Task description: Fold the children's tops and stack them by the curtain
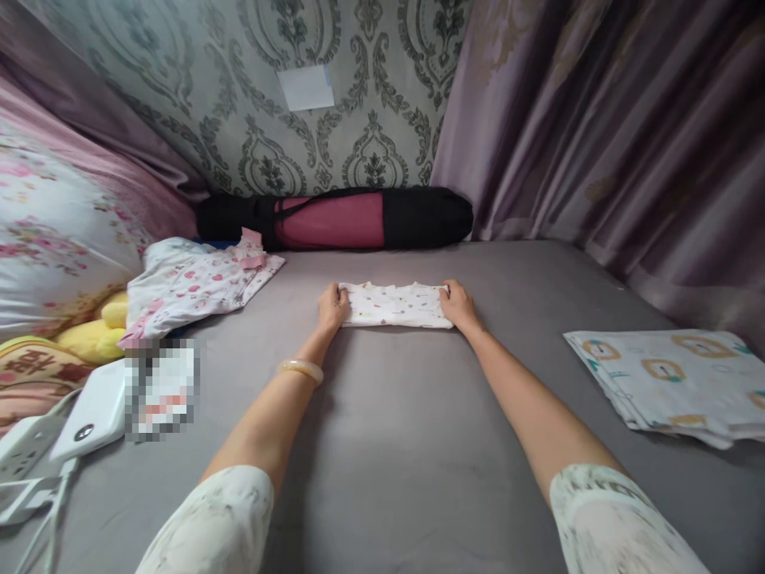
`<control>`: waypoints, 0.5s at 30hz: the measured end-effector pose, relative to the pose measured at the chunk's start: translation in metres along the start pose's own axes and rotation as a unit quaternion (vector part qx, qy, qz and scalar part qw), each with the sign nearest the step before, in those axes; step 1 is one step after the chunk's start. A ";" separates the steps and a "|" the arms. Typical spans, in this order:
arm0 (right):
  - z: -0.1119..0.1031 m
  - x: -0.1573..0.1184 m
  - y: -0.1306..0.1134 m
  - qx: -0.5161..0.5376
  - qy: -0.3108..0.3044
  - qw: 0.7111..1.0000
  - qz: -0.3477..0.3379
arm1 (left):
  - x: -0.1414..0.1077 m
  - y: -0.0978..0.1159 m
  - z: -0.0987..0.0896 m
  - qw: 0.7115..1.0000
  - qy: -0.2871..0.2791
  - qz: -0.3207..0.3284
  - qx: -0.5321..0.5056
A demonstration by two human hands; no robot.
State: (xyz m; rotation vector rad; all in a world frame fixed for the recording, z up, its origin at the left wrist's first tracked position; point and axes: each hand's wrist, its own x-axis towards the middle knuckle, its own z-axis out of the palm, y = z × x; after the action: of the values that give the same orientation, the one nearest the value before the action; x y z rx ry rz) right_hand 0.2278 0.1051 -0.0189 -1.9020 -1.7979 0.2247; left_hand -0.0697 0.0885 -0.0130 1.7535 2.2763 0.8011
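Note:
A small white cloth [395,306] with a tiny scattered print lies as a folded, wide strip on the grey sheet. It looks like a baby garment, but its exact kind does not show. At its left end my left hand [333,306] is closed, gripping the edge between thumb and fingers. My right hand [459,304] pinches the opposite end in the same way. Between the two hands the cloth is stretched out level, with a slightly uneven far edge. A pale bangle [300,370] circles my left wrist.
The grey bed sheet [394,478] spreads all around. A folded lion-print cloth [675,383] lies right. Heart-print clothing [206,283], a floral pillow [60,231], a white power bank [96,406] and a power strip [27,446] are left. A black-and-red long bag [331,222] lies against the wall.

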 end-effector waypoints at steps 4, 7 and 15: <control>0.000 0.000 -0.002 -0.010 0.004 1.000 0.011 | -0.002 0.003 -0.002 0.999 -0.009 -0.020 0.036; -0.003 -0.002 -0.005 -0.035 0.003 0.999 0.030 | -0.005 0.005 -0.003 0.998 -0.012 -0.033 0.053; -0.012 -0.003 -0.010 -0.083 -0.017 0.995 0.051 | -0.003 0.006 -0.006 0.996 -0.016 -0.054 0.066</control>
State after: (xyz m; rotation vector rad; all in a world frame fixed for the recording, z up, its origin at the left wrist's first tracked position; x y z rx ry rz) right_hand 0.2240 0.0994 -0.0043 -2.1210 -1.7934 0.1477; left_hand -0.0660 0.0846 -0.0049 1.6646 2.4287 0.6110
